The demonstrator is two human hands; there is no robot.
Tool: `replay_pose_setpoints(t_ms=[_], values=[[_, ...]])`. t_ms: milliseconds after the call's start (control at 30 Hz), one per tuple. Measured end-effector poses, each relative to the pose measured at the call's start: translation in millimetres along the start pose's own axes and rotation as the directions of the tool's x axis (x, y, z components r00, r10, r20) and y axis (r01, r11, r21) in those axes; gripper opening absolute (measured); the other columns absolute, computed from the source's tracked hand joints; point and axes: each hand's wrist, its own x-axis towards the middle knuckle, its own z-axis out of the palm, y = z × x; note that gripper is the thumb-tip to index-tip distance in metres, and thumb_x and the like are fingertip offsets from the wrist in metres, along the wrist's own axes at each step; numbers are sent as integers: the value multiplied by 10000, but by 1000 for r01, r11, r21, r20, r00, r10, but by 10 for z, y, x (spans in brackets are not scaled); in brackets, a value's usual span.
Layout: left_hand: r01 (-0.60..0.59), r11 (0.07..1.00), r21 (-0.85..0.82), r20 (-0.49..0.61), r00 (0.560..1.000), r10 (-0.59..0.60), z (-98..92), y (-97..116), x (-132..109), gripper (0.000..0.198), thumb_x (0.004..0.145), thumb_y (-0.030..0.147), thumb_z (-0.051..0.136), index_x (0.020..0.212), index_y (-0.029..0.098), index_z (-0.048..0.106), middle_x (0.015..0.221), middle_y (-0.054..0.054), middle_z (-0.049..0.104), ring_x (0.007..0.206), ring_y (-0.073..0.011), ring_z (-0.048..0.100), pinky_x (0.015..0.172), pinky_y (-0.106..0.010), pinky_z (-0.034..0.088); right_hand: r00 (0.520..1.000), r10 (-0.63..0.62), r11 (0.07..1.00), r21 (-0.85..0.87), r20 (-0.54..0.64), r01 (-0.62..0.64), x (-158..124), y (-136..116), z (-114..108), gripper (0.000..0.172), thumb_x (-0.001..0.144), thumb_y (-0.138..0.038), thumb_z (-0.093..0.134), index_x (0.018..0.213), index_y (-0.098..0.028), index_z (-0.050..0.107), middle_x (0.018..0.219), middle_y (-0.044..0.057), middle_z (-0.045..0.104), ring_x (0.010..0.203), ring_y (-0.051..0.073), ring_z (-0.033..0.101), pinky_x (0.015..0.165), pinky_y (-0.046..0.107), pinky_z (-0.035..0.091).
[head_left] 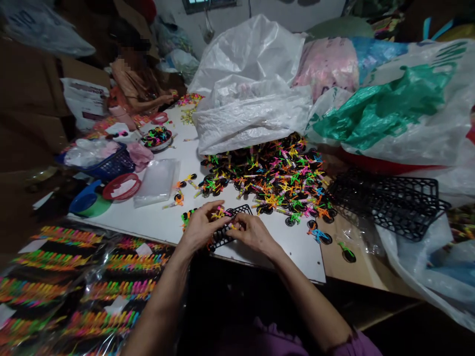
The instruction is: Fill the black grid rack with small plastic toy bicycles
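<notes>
Over the table's front edge, my left hand (200,226) is closed around small toy bicycles (219,213) in yellow and pink with black wheels. My right hand (254,233) pinches at the wheel end of the same bicycles, its fingertips close to the left thumb. Under both hands lies a black openwork plastic tray (222,239), partly covered by them. Green and orange toy pieces (185,217) show beside my left hand. A large heap of colourful toy bicycles (274,173), mixed with small printed tubes, lies just beyond.
White sacks (252,104) stand behind the heap. Stacked black trays (389,198) are on the right. Clear plastic bags (156,180), a red basket (121,187) and a blue basket (115,163) sit left. Packed rows of toys (74,287) lie lower left. Another person (137,84) sits at the far left.
</notes>
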Motion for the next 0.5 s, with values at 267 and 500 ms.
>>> replay_pose_setpoints(t_ms=[267,500], values=[[-105,971,214,-225,962,153,-211,131,-263,495,686,423,658,1116,197,563,1018,-40,618,889,-166,587,824,-307,462,989,21,999,43,-144,-15,-58,27,141,186,687,-321,653,733,-172,552,582,-68,492,527,84,428,509,186,305],[-277,696,663,35,940,341,-89,-190,-682,216,864,269,440,993,180,588,959,-56,625,915,-189,566,825,-337,453,988,112,993,47,-111,-107,-17,376,809,110,784,-240,552,842,-153,585,753,19,611,684,127,552,639,211,403]])
